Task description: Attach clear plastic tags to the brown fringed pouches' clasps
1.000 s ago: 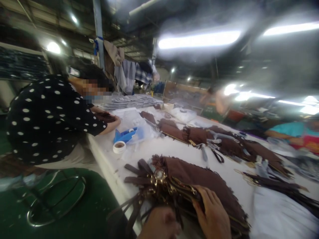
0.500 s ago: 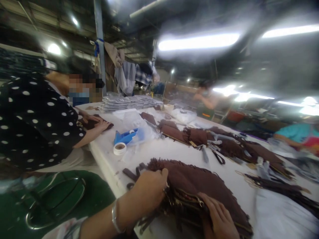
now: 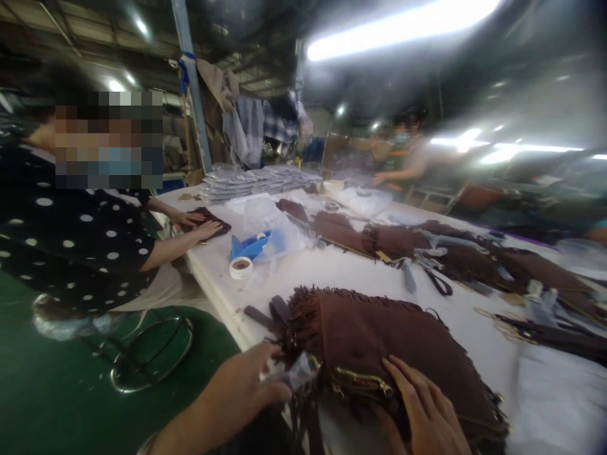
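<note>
Brown suede fills my view: the stack of fringed brown suede bags (image 3: 379, 341) lies on the white counter (image 3: 327, 272) right in front of me, at about 6 o'clock in the frame. My right hand (image 3: 422, 411) rests flat on top of the stack, fingers spread and open, pressing beside the gold zipper (image 3: 363, 381) without gripping it. My left hand (image 3: 246, 388) sits at 7 o'clock, fingers loosely curled against the crinkled clear plastic wrap (image 3: 296, 376) at the stack's near-left corner; whether it actually pinches the wrap I cannot tell through the blur. Dark brown straps (image 3: 270, 313) stick out of the stack toward 10 o'clock. Farther along, at 11 o'clock, a small roll of tape (image 3: 241, 268) and a blue plastic bag (image 3: 253, 245) lie on the counter. A person in a black polka-dot top (image 3: 71, 234) works at 9 o'clock, both of their hands on a dark piece.
</note>
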`<control>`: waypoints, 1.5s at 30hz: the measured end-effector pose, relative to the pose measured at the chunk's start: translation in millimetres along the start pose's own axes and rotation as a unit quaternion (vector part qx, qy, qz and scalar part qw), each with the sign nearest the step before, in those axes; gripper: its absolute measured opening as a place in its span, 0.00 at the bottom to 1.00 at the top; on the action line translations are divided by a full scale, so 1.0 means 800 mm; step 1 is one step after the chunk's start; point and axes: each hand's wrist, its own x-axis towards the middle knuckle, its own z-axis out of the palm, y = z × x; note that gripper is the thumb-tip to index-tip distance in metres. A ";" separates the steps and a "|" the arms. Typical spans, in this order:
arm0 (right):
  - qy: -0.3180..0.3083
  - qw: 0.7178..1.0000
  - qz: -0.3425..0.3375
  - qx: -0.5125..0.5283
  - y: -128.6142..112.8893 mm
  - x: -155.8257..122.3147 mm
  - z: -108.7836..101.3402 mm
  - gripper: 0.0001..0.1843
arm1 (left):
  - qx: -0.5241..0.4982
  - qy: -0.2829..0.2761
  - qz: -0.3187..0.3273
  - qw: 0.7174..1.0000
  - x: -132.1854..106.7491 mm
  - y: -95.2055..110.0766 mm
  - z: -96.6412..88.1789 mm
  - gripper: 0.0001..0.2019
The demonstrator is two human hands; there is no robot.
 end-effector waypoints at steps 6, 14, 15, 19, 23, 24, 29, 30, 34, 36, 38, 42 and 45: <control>-0.019 0.999 -0.035 0.021 -0.005 0.019 -0.023 0.26 | 0.070 0.029 0.058 0.995 0.015 0.022 0.045 0.13; -0.045 0.996 -0.005 0.073 -0.018 0.043 -0.038 0.17 | 0.149 -0.040 0.068 0.986 0.014 0.053 0.016 0.17; -0.055 0.994 0.000 0.093 -0.015 0.043 -0.039 0.16 | 0.103 -0.059 0.063 0.991 0.013 0.057 0.005 0.15; -0.084 0.986 -0.012 0.141 -0.004 0.036 -0.040 0.14 | -0.220 -0.197 -0.023 0.955 0.012 0.050 -0.012 0.08; -0.085 0.987 -0.016 0.138 -0.003 0.027 -0.037 0.15 | -0.378 -0.241 -0.085 0.890 -0.002 0.014 0.026 0.16; -0.084 0.987 -0.011 0.136 -0.004 0.026 -0.037 0.15 | -0.375 -0.240 -0.107 0.889 -0.008 0.005 0.038 0.17; -0.076 0.992 -0.010 0.105 -0.016 0.029 -0.042 0.18 | -0.380 -0.229 -0.137 0.886 -0.030 -0.009 0.074 0.19; -0.072 0.993 -0.017 0.096 -0.020 0.031 -0.044 0.20 | -0.406 -0.227 -0.127 0.876 -0.030 -0.006 0.074 0.20; -0.068 0.994 -0.039 0.074 -0.039 0.045 -0.047 0.25 | -0.483 -0.180 -0.083 0.853 -0.024 0.009 0.063 0.20; -0.057 0.995 -0.030 0.078 -0.046 0.052 -0.044 0.20 | -0.500 -0.170 -0.084 0.845 -0.021 0.013 0.059 0.17; -0.047 0.995 -0.018 0.091 -0.049 0.056 -0.040 0.16 | -0.511 -0.171 -0.099 0.836 -0.019 0.014 0.057 0.15; -0.045 0.992 -0.009 0.116 -0.049 0.055 -0.036 0.14 | -0.520 -0.167 -0.106 0.831 -0.016 0.011 0.057 0.13; -0.049 0.991 -0.002 0.123 -0.049 0.051 -0.036 0.15 | -0.537 -0.161 -0.109 0.821 -0.014 0.011 0.057 0.14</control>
